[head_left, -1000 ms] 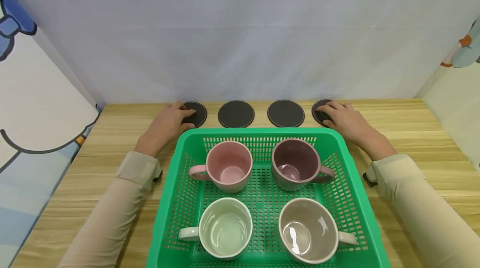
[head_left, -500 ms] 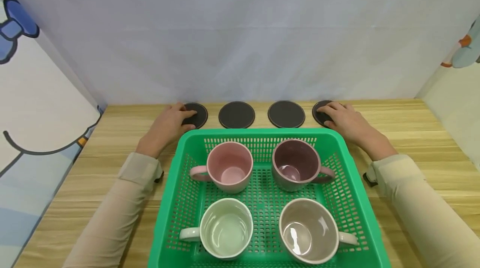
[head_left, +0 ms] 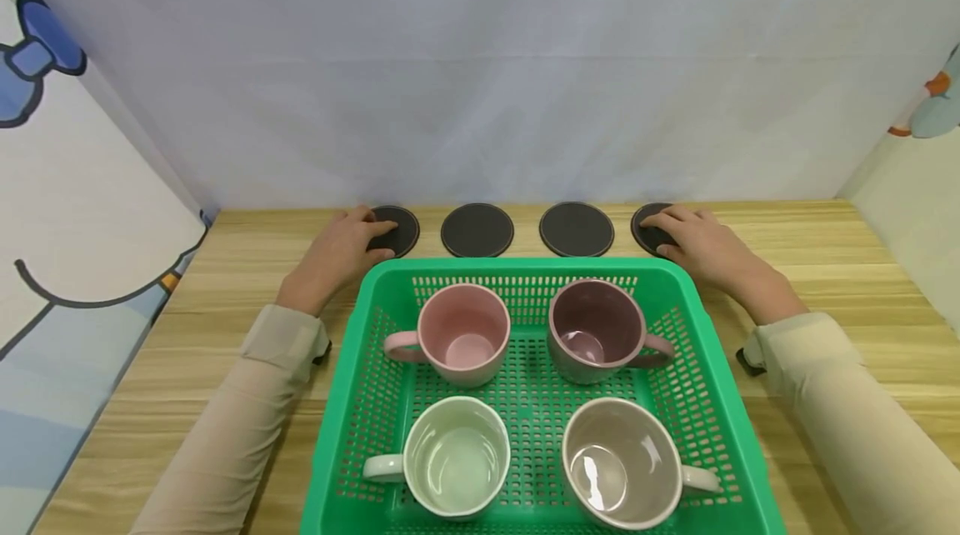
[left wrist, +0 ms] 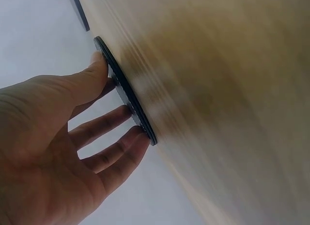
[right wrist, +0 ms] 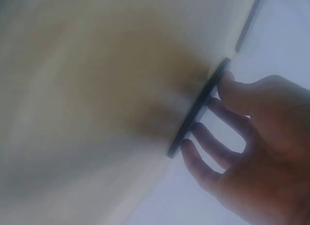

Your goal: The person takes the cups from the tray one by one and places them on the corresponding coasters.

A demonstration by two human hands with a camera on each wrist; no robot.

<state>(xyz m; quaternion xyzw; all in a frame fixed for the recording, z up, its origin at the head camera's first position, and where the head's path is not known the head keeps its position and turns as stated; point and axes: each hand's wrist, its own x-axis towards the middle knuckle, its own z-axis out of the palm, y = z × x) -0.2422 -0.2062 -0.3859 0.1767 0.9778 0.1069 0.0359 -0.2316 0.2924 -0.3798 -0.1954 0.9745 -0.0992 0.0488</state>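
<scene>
My left hand [head_left: 337,252] rests its fingertips and thumb on the leftmost black round coaster [head_left: 407,237], which lies flat on the wooden table. In the left wrist view, the thumb and spread fingers touch the top of that coaster [left wrist: 127,92]. On the other side, my right hand [head_left: 705,250] touches the rightmost black coaster [head_left: 646,238] in the same manner. The right wrist view shows thumb and fingertips against this coaster [right wrist: 199,109], none of them reaching under it. Two more black coasters, one left [head_left: 477,230] and one right [head_left: 577,229], lie between the hands.
Between my forearms stands a green perforated basket [head_left: 525,265]. It holds a pink mug [head_left: 463,335], a purple mug [head_left: 597,331], a pale green mug [head_left: 457,457] and a beige mug [head_left: 622,464]. A pale cloth wall [head_left: 480,102] rises behind the coasters.
The whole head view has shifted slightly to the right and down. Both hands keep their places on the two outer coasters, and the mugs stay put in the basket.
</scene>
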